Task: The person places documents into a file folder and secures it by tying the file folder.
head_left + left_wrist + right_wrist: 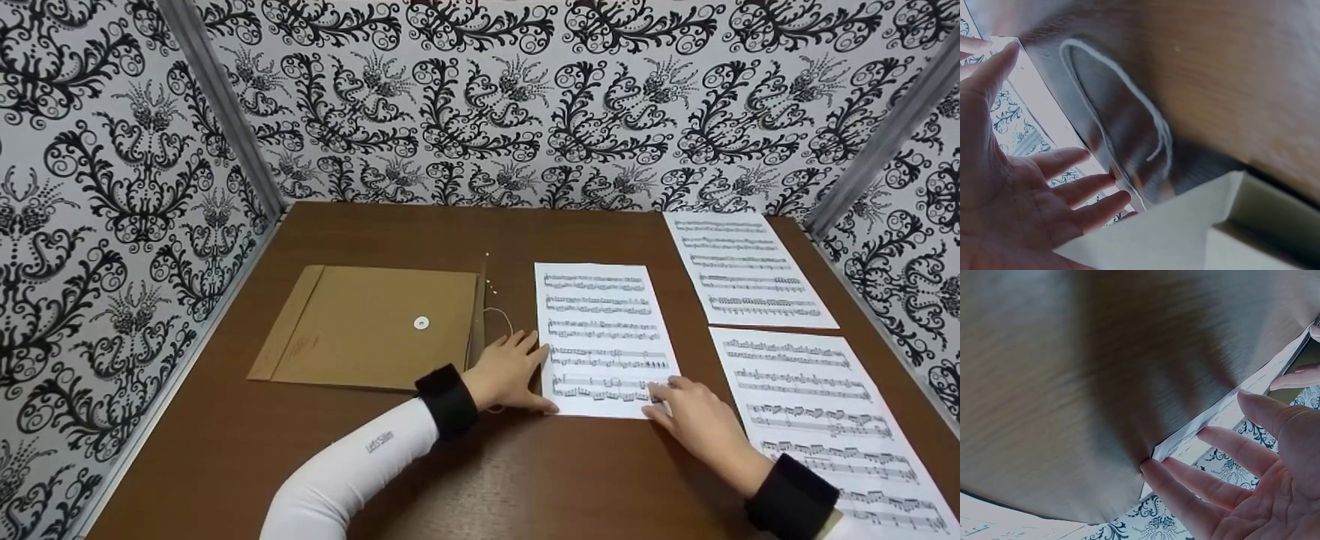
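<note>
A sheet of printed music (604, 341) lies upright to the head view between my two hands. My left hand (510, 373) has its fingers spread along the sheet's left edge, with the thumb at the lower left corner. At the lower right corner, fingertips of my right hand (701, 421) touch the paper. The right wrist view shows this right hand (1258, 467) with extended fingers along the paper's edge (1213, 413). Beside my left hand lies a brown string-tie envelope (375, 330). Its pale string (1114, 67) loops on the table under the left wrist.
Two more music sheets lie on the right: one at the back (754, 270), another in front (817, 420), near my right forearm. The envelope carries a white button (421, 323). Small white bits (489, 283) dot the brown table (480, 480). Patterned walls (487, 97) enclose the table.
</note>
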Demonstrator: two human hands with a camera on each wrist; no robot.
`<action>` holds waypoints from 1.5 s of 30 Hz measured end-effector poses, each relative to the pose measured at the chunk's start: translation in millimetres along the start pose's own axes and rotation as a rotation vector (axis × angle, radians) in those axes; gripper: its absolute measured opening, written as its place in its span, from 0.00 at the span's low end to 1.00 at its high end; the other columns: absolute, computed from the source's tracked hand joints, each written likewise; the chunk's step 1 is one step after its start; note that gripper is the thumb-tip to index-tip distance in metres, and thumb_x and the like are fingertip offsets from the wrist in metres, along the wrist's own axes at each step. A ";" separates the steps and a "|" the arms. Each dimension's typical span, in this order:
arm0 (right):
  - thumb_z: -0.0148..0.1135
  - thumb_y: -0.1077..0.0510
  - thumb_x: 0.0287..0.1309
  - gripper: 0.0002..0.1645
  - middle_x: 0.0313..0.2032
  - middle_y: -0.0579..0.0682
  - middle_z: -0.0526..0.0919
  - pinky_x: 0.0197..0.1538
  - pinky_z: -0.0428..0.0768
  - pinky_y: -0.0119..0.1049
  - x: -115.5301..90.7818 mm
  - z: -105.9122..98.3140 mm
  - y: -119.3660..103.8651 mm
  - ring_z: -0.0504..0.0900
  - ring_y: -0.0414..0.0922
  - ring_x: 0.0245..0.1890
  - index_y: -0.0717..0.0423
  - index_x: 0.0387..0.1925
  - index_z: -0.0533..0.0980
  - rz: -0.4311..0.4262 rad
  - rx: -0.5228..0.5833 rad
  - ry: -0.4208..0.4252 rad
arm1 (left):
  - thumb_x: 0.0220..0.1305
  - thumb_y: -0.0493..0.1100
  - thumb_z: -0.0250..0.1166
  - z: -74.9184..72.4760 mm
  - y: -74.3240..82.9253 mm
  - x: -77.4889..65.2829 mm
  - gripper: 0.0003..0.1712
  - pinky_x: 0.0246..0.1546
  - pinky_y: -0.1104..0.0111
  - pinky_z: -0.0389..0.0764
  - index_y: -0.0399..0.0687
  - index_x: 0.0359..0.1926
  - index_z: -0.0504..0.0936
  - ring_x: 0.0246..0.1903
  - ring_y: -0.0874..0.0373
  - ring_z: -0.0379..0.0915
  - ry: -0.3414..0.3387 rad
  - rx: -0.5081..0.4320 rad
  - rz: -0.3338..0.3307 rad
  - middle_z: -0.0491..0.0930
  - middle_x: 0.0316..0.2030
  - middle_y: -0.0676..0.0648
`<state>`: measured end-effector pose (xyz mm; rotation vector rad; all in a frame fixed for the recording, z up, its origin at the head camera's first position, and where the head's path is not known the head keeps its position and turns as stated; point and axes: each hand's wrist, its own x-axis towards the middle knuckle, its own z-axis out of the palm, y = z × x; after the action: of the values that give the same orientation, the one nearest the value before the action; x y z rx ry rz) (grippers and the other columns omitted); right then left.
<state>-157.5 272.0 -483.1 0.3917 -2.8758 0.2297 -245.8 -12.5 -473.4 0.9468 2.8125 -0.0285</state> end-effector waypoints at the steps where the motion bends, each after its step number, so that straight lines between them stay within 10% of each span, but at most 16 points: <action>1: 0.75 0.52 0.55 0.11 0.36 0.57 0.85 0.28 0.82 0.53 -0.9 -0.2 -0.1 0.85 0.57 0.31 0.53 0.36 0.83 0.001 0.003 -0.004 | 0.54 0.80 0.64 0.4 -0.1 0.0 0.60 0.78 0.54 0.63 0.53 0.79 0.61 0.79 0.46 0.56 0.002 0.003 0.004 0.59 0.79 0.43; 17: 0.71 0.54 0.61 0.27 0.51 0.72 0.85 0.54 0.81 0.62 16.5 -8.7 25.1 0.84 0.68 0.52 0.72 0.53 0.80 0.086 0.255 -0.102 | 0.53 0.78 0.66 2.1 2.3 -4.6 0.58 0.76 0.56 0.68 0.47 0.74 0.67 0.77 0.47 0.62 0.045 0.011 0.057 0.64 0.77 0.44; 45: 0.61 0.57 0.70 0.36 0.60 0.80 0.75 0.63 0.78 0.61 78.5 -6.1 67.1 0.77 0.72 0.61 0.83 0.66 0.65 0.289 0.532 -0.204 | 0.53 0.79 0.66 5.0 3.5 -7.1 0.59 0.76 0.59 0.68 0.47 0.75 0.66 0.77 0.49 0.62 0.050 0.012 0.059 0.64 0.78 0.44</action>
<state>-248.6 317.8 -466.2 0.0810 -3.0271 1.0739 -237.3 -14.4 -477.0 1.0462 2.8309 -0.0142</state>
